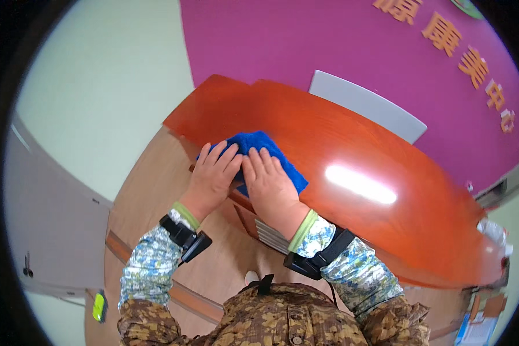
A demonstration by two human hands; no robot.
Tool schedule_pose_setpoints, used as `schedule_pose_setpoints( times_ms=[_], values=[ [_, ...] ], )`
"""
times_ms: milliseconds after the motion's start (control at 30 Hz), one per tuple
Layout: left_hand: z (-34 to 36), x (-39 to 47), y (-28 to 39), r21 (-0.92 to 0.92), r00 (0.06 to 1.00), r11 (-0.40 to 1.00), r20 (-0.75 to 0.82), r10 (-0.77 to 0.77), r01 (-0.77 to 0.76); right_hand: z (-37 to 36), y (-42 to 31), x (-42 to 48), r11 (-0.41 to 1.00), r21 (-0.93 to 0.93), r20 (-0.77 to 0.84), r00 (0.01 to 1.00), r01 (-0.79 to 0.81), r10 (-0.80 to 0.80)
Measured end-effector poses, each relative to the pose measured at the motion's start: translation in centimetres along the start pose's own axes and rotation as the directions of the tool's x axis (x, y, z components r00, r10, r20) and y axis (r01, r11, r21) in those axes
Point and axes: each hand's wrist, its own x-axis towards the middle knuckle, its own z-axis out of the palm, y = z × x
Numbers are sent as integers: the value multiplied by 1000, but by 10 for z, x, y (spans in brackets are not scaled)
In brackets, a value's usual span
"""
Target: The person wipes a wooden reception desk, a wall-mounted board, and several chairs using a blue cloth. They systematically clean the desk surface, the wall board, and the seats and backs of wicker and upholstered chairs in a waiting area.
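A blue cloth [259, 140] lies on the glossy reddish-brown wooden desk [328, 129], near its left end at the front edge. My left hand [212, 175] rests on the cloth's left part with its fingers slightly spread. Beside it, my right hand [270, 186] presses on the middle of the cloth, fingers nearly straight. The thumbs and palm sides are hidden, so whether either hand grips the fabric cannot be told. Some of the cloth shows between and to the right of the hands.
A pale grey panel [367, 106] stands along the desk's far edge, against the purple wall. A clear plastic item [493, 231] sits at the far right. A grey door [56, 207] is at left, with a yellow-green brush-like object [98, 307] on the floor below.
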Motion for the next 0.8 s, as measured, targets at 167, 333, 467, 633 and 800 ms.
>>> schedule_pose_setpoints(
  times_ms=[167, 333, 467, 633, 800],
  values=[
    [-7, 33, 62, -160, 984, 971, -61, 170, -178, -31, 27, -65, 998, -24, -36, 997, -62, 61],
    [3, 49, 133, -240, 964, 934, -74, 255, -265, -54, 56, -143, 984, 92, -64, 985, -153, 159],
    [10, 47, 189, -273, 967, 928, -103, 235, -255, -64, 70, -193, 966, 157, -65, 973, -208, 220],
    [26, 51, 220, -256, 958, 932, -194, 211, -257, -70, 81, -214, 977, 107, -150, 968, -184, 199],
    [27, 50, 245, -229, 960, 956, -250, 123, -182, -70, 84, -227, 970, 147, -106, 972, -195, 212]
  ],
)
